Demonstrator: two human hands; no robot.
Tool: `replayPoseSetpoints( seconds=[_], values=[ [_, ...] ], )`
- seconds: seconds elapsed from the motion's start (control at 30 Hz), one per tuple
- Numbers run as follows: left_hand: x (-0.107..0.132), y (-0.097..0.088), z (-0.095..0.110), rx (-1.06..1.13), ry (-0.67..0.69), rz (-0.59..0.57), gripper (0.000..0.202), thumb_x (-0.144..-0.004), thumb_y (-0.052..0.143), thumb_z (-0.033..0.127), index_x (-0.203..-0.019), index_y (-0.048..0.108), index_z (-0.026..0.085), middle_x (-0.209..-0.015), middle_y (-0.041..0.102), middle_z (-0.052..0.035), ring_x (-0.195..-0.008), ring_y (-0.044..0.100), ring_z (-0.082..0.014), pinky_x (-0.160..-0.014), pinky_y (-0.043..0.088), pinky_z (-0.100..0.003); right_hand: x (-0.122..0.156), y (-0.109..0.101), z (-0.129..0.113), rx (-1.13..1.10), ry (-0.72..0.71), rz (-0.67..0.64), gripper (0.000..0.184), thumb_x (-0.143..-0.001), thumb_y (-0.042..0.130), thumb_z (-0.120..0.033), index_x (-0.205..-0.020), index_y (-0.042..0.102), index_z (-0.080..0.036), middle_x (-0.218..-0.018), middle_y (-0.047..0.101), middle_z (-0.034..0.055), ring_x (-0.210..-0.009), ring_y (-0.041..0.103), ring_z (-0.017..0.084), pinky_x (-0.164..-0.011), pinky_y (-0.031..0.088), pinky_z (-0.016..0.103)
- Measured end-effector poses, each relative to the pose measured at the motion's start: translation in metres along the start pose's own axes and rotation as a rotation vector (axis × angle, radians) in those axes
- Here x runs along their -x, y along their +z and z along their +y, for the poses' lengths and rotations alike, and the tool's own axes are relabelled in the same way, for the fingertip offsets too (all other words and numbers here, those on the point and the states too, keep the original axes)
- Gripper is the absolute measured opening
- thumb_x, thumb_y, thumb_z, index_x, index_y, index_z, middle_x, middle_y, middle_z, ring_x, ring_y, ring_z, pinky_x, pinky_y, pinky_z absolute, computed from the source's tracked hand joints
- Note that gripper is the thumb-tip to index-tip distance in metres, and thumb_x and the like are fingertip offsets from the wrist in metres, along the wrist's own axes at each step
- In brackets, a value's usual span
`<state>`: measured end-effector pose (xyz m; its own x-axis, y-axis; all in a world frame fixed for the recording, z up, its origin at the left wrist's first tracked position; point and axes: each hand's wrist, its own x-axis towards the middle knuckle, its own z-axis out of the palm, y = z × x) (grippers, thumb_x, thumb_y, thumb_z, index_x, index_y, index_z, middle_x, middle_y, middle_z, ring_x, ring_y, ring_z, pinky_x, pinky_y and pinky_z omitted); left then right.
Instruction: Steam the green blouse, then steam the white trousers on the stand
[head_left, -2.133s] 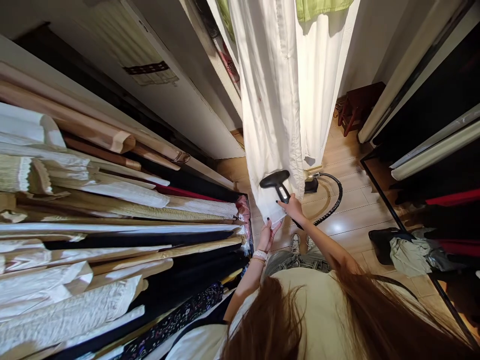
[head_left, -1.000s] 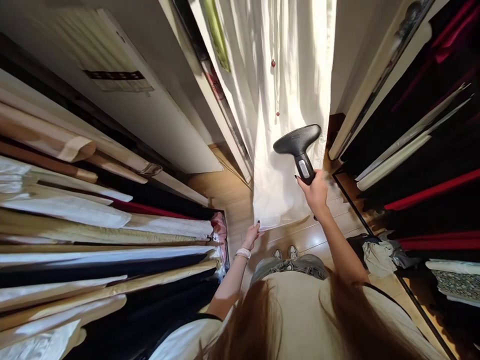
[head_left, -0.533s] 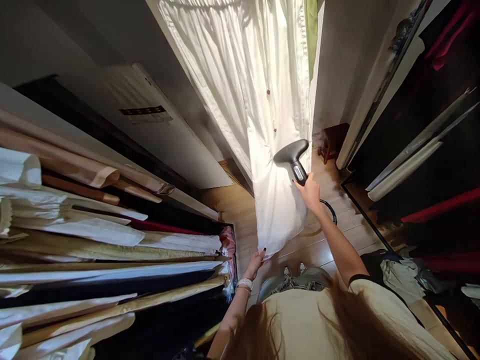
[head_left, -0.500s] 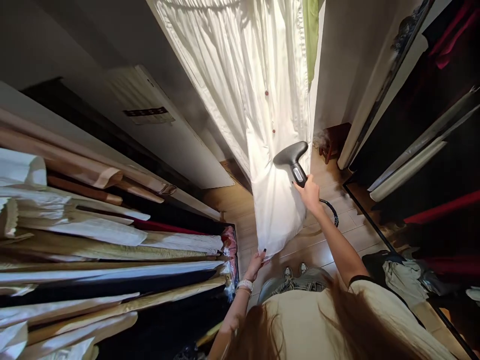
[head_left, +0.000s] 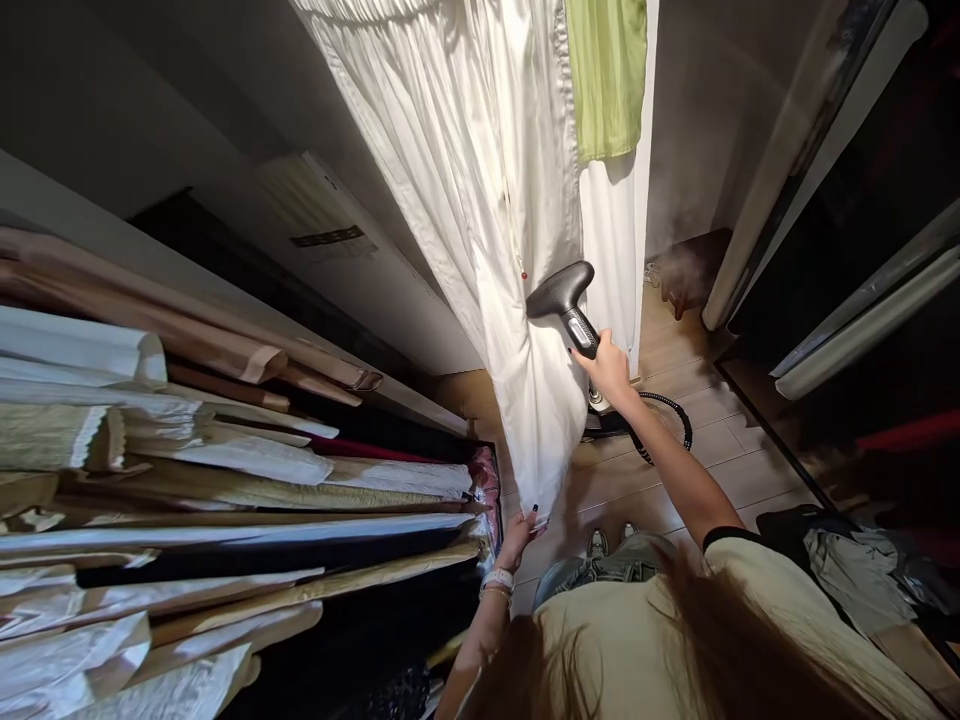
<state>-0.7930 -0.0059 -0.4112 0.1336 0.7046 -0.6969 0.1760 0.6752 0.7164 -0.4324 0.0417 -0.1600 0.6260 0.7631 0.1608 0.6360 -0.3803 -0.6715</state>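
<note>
A long white gathered garment (head_left: 457,150) with a small red button hangs in front of me. My left hand (head_left: 517,535) pinches its bottom edge and draws the cloth toward me. In my right hand (head_left: 609,370) is the handle of a black garment steamer head (head_left: 564,295), whose wide face lies against the white cloth. The steamer's black hose (head_left: 679,410) loops beside my right forearm, and part of its base (head_left: 604,425) shows on the floor behind the garment. A green garment (head_left: 609,80) hangs to the right of the white one.
A packed row of hanging clothes (head_left: 300,470) fills the left side. Dark garments and pale rolls (head_left: 870,325) line the right. Steam drifts near a small dark red stool (head_left: 694,265). Crumpled cloth (head_left: 862,580) lies at lower right; wooden floor (head_left: 705,450) shows between.
The steamer head has shifted left across the cloth along with my right hand. The view has turned, and more of the green garment and the steamer's base now show.
</note>
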Motion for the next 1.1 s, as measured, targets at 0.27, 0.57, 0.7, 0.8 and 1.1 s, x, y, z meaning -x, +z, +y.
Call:
replayPoseSetpoints(
  seconds=[0.27, 0.57, 0.7, 0.8, 1.1],
  values=[
    [0.011, -0.01, 0.003, -0.021, -0.021, 0.015, 0.007, -0.088, 0.074, 0.017, -0.088, 0.068, 0.012, -0.087, 0.075, -0.0103, -0.076, 0.072, -0.0173, -0.083, 0.059, -0.03, 0.039, 0.038, 0.029, 0.05, 0.057, -0.165, 0.045, -0.095, 0.061, -0.05, -0.121, 0.045, -0.017, -0.101, 0.073, 0.0111, -0.095, 0.071, 0.03, -0.073, 0.043, 0.031],
    [0.012, -0.015, 0.004, -0.071, -0.085, 0.038, 0.002, -0.093, 0.065, 0.016, -0.095, 0.064, 0.014, -0.092, 0.076, -0.011, -0.087, 0.075, -0.02, -0.09, 0.059, -0.032, 0.026, 0.023, 0.003, 0.011, -0.002, -0.092, 0.049, -0.095, 0.059, -0.054, -0.125, 0.046, -0.017, -0.106, 0.074, 0.0123, -0.098, 0.071, 0.031, -0.078, 0.046, 0.033],
    [0.013, -0.017, 0.003, -0.081, -0.095, 0.036, 0.007, -0.092, 0.067, 0.016, -0.097, 0.064, 0.014, -0.097, 0.076, -0.0121, -0.09, 0.076, -0.0206, -0.09, 0.058, -0.032, 0.024, 0.027, 0.003, 0.002, 0.004, -0.101, 0.049, -0.096, 0.058, -0.053, -0.125, 0.046, -0.016, -0.103, 0.074, 0.012, -0.094, 0.071, 0.032, -0.076, 0.046, 0.034],
    [0.014, -0.02, 0.002, -0.085, -0.085, 0.034, 0.013, -0.09, 0.071, 0.019, -0.099, 0.064, 0.014, -0.102, 0.075, -0.0138, -0.092, 0.076, -0.0225, -0.091, 0.058, -0.033, 0.033, 0.039, 0.013, -0.005, 0.034, -0.166, 0.048, -0.096, 0.06, -0.051, -0.125, 0.046, -0.016, -0.101, 0.074, 0.0113, -0.094, 0.071, 0.031, -0.075, 0.046, 0.032],
    [0.023, -0.03, 0.008, -0.117, -0.085, 0.048, 0.016, -0.088, 0.076, 0.024, -0.091, 0.062, 0.016, -0.095, 0.073, -0.0128, -0.098, 0.075, -0.0251, -0.095, 0.057, -0.036, 0.05, 0.072, 0.02, -0.006, 0.075, -0.296, 0.046, -0.095, 0.062, -0.051, -0.123, 0.046, -0.018, -0.105, 0.074, 0.0127, -0.1, 0.072, 0.03, -0.08, 0.047, 0.033]
  ],
)
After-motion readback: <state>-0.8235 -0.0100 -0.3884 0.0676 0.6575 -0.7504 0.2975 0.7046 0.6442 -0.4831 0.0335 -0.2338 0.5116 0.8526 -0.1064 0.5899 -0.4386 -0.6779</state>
